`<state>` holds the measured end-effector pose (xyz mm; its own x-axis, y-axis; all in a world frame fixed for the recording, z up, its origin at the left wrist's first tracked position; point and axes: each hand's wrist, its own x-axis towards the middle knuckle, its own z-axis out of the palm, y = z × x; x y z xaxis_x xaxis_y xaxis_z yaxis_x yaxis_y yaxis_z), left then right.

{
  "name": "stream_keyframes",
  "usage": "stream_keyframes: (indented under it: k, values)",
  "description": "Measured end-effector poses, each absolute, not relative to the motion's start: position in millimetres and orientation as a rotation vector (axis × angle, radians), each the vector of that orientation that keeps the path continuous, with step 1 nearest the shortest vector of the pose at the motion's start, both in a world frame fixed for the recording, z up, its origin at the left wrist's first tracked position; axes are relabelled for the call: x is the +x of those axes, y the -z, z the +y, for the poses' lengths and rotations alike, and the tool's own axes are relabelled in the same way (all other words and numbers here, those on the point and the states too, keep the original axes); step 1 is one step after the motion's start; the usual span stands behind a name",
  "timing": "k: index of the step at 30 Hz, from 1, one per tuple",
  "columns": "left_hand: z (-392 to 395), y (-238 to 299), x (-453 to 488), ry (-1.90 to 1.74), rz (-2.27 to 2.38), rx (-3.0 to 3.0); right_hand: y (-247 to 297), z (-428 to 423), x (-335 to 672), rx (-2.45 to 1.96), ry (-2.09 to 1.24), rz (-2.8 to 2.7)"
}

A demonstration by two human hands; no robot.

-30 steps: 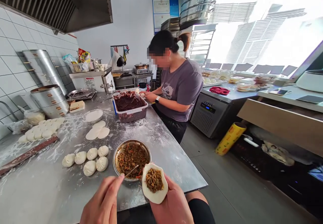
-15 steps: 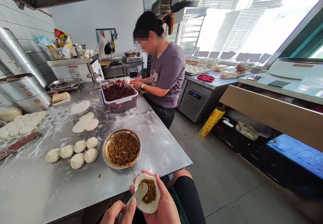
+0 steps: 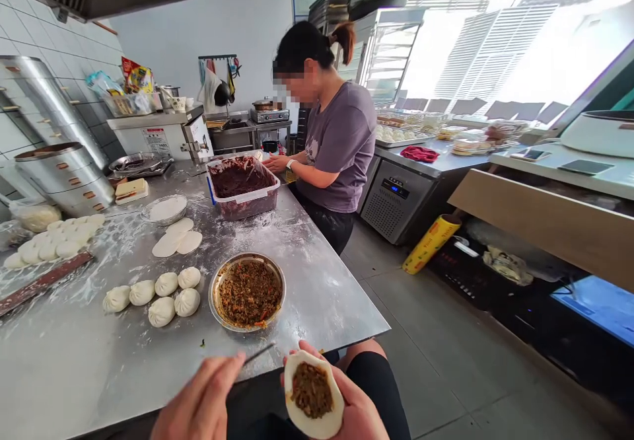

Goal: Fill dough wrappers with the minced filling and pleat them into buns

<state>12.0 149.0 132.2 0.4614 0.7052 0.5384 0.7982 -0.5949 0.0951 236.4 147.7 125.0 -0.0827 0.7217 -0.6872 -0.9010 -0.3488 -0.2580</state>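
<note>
My right hand [image 3: 360, 405] is cupped, palm up, around a round dough wrapper [image 3: 331, 425] at the table's front edge. Brown chopped filling [image 3: 312, 390] lies in the middle of that wrapper. To the left, my left hand [image 3: 198, 394] grips a thin filling spatula [image 3: 260, 353], seen edge-on and apart from the dough. Just beyond it on the table is a metal bowl [image 3: 212, 294] of the same filling, with orange bits in it. Several pleated buns [image 3: 166, 284] sit left of the bowl. Flat wrappers [image 3: 166, 243] lie behind them.
A co-worker [image 3: 341, 143] stands across the table beside a tub of dark red paste [image 3: 247, 205]. A bowl of flour [image 3: 166, 210], dough pieces [image 3: 54, 242], a rolling pin [image 3: 47, 281] and steamers [image 3: 64, 179] are to the left. The table corner is near my knee.
My left hand has drawn the spatula off the filling and moved left, turning it edge-on. The wrapper stays in my right hand, now tilted more toward me. The view has shifted slightly.
</note>
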Motion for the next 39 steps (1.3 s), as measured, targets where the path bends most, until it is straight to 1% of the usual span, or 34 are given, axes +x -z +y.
stream_keyframes:
  k: [2,5,7,10,14,18,22,29,35,39]
  values:
    - [173,-150,0,0.669,-1.425,-2.553,-122,149,242,-0.920,-1.717,0.319]
    - [211,-174,-1,0.249,-1.643,-2.513,-118,152,241,-0.920,-1.742,0.330]
    - [230,-186,7,0.032,-1.659,-2.547,-117,154,236,-0.878,-1.780,0.297]
    - [244,-197,21,-0.081,-1.606,-2.683,-118,158,231,-0.809,-1.796,0.300]
    - [249,-200,25,0.000,-1.683,-2.835,-118,164,232,-0.920,-1.706,0.415]
    - [266,-203,17,0.135,-1.968,-3.014,-119,166,235,-0.928,-1.670,0.405]
    - [287,-203,6,0.064,-2.177,-3.154,-127,170,236,-0.881,-1.684,0.394]
    - [288,-200,2,0.091,-2.242,-3.167,-146,182,223,-0.878,-1.587,0.262]
    - [283,-199,4,0.127,-2.263,-3.185,-132,181,218,-0.827,-1.631,0.253]
    - [287,-195,2,0.163,-2.310,-3.227,-120,180,220,-0.805,-1.681,0.155]
